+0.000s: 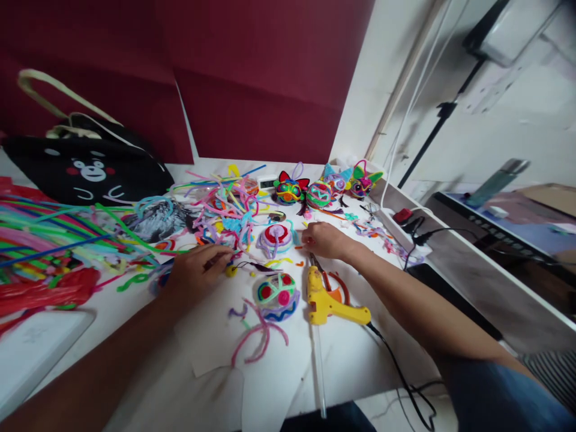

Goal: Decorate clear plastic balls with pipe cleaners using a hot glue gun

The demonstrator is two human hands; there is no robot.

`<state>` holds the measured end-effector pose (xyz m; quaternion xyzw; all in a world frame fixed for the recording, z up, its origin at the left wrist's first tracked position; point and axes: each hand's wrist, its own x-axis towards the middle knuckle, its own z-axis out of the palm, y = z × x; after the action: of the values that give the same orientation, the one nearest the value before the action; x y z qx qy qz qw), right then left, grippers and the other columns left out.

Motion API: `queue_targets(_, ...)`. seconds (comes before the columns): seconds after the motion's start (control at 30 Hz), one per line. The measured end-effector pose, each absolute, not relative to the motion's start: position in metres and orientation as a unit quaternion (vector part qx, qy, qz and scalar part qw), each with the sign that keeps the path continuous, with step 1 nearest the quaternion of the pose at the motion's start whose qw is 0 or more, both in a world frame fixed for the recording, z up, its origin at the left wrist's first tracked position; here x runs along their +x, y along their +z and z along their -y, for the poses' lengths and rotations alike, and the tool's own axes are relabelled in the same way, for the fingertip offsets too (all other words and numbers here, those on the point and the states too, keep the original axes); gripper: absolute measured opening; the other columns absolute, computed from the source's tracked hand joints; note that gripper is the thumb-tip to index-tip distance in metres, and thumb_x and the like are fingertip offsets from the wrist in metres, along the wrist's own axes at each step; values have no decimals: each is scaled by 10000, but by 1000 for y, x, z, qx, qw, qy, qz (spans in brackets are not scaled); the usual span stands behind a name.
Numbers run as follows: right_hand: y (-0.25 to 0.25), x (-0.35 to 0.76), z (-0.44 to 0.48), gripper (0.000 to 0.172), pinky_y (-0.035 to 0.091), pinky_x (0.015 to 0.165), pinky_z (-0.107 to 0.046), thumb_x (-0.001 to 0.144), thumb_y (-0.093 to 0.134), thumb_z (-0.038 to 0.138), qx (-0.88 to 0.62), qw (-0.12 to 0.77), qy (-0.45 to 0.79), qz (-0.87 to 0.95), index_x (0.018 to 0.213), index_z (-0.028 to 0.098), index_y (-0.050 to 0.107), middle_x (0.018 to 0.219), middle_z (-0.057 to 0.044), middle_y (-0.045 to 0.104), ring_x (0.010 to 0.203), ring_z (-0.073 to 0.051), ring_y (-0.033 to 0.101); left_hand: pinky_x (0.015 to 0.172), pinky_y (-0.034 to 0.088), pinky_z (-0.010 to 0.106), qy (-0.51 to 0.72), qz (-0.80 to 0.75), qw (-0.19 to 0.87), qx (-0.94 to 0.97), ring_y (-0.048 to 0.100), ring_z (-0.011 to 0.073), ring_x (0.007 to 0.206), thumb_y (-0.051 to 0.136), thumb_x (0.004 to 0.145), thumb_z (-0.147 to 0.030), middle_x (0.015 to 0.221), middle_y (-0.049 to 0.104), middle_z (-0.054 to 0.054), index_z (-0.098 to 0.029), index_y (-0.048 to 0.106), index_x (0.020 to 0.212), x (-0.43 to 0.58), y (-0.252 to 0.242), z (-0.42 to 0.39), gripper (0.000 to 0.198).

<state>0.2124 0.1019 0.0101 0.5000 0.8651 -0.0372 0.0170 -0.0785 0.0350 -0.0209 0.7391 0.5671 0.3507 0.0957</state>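
Note:
My left hand (198,270) is over the left part of the white table, its fingers bent beside a small yellow bead (231,271) with a dark tassel; its grip is too small to make out. My right hand (326,240) has its fingers pinched near a short light-blue strip (296,235), just above the nozzle of a yellow glue gun (321,303). Between the hands sits a round red, white and lilac piece (276,240). Nearer me lies a round piece with red and green coils (276,295), beside pink pipe cleaner bits (260,339).
Colourful pipe cleaners (40,234) pile up at the left, near a black bag (85,165). Several decorated balls (289,189) stand at the back. A power strip (405,231) and the glue gun's black cable (396,360) are on the right.

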Motion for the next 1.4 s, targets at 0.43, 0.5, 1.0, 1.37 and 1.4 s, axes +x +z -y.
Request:
queue_targets(0.43, 10, 209, -112, 173, 428, 721, -253, 785, 579, 122, 481, -15, -46, -875, 856, 144, 735, 912, -113, 725, 841, -203, 653, 705, 491, 323, 364, -532, 104, 758, 664, 223, 768, 542, 839, -391, 849, 729, 28, -264, 713, 854, -77, -22, -34, 213)
queue_targets(0.5, 18, 217, -107, 169, 423, 683, -236, 804, 567, 127, 487, -64, -54, -870, 874, 136, 720, 879, -92, 722, 778, -172, 643, 689, 494, 327, 373, -531, 109, 753, 662, 226, 758, 550, 839, -399, 847, 728, 28, -272, 712, 867, -75, -23, -33, 208)
queue_targets(1.0, 26, 252, -83, 178, 450, 666, -263, 750, 607, 131, 563, -243, -87, -785, 917, 144, 667, 812, -61, 716, 711, -170, 637, 837, 462, 278, 216, -325, 130, 911, 655, 184, 900, 428, 910, -279, 963, 733, 67, -191, 715, 930, -7, 16, -57, 301)
queue_targets(1.37, 30, 269, -58, 114, 441, 613, -251, 782, 612, 235, 534, -270, -124, -792, 870, 188, 665, 810, -26, 711, 645, -145, 609, 550, 338, 257, 21, -338, 134, 931, 605, 179, 662, 660, 700, -223, 709, 694, 50, -175, 707, 692, 52, -2, -107, 68)
queue_targets(1.4, 30, 270, -56, 112, 441, 615, -251, 784, 615, 237, 535, -270, -125, -791, 870, 186, 667, 811, -27, 712, 646, -145, 611, 532, 319, 257, 14, -343, 134, 930, 596, 175, 646, 662, 689, -219, 708, 691, 49, -174, 706, 693, 53, -4, -108, 63)
